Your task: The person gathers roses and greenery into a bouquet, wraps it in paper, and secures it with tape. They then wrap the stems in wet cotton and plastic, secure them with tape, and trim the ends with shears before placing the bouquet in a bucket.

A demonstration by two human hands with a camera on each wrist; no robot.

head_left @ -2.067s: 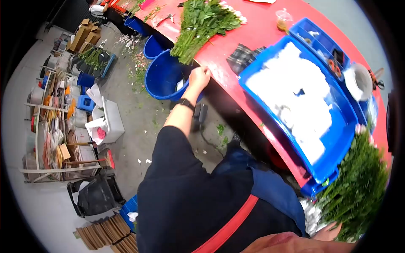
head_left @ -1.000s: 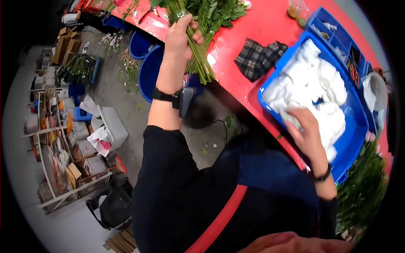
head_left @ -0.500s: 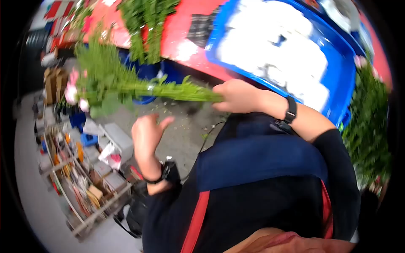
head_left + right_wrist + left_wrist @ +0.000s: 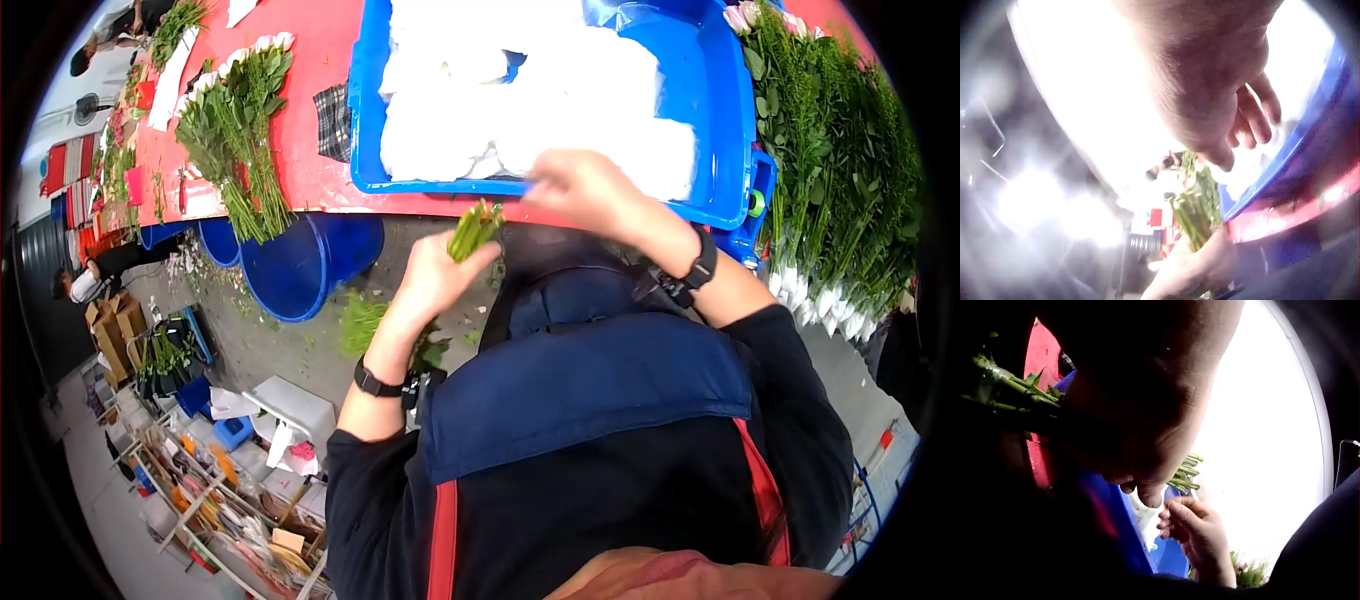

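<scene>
The left hand (image 4: 428, 285) curls tightly round a bunch of thin green stems (image 4: 474, 228), cut ends pointing up, leafy tops hanging down below the wrist at mid-frame. The right hand (image 4: 580, 188) reaches to the near rim of the blue plastic tub (image 4: 722, 120) in the upper centre; its fingers look loosely bent, but blur hides whether they pinch anything. The tub holds soft, crumpled white sheets (image 4: 540, 120). It sits on a smooth red table (image 4: 310, 150). A second leafy bundle (image 4: 235, 130) lies at upper left, above a round blue bucket (image 4: 300, 262).
</scene>
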